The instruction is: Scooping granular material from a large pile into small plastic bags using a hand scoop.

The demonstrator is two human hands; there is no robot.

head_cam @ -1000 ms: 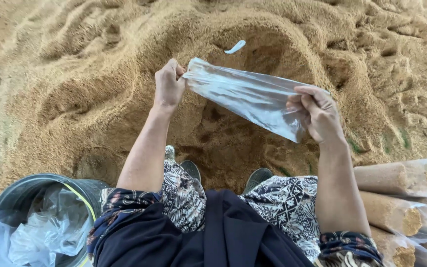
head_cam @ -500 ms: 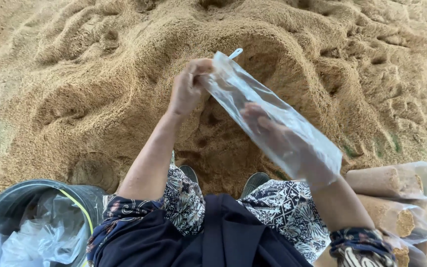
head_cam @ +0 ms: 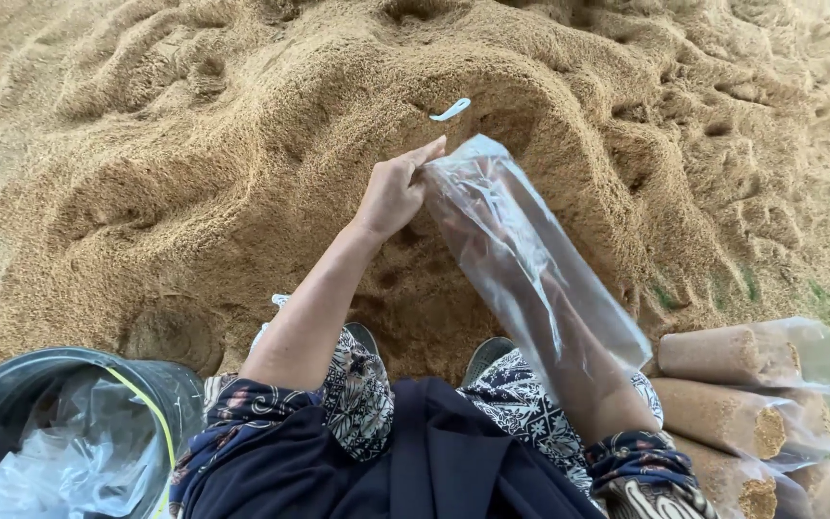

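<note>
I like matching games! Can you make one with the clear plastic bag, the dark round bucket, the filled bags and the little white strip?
Things:
1. clear plastic bag
2. dark round bucket
3. filled clear bags packed with tan material
4. small white strip

Places:
A. lying on the tan heap
B. bottom left corner
C. stacked at bottom right
D. pulled over the right arm, pinched by the left hand

Pairs: 1-D, 2-B, 3-C, 4-A

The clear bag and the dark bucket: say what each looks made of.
Clear long bag: thin glossy plastic film, likely; the forearm shows through it and it creases. Dark round bucket: seemingly smooth moulded plastic with a dull sheen, though the rim alone leaves it open.
</note>
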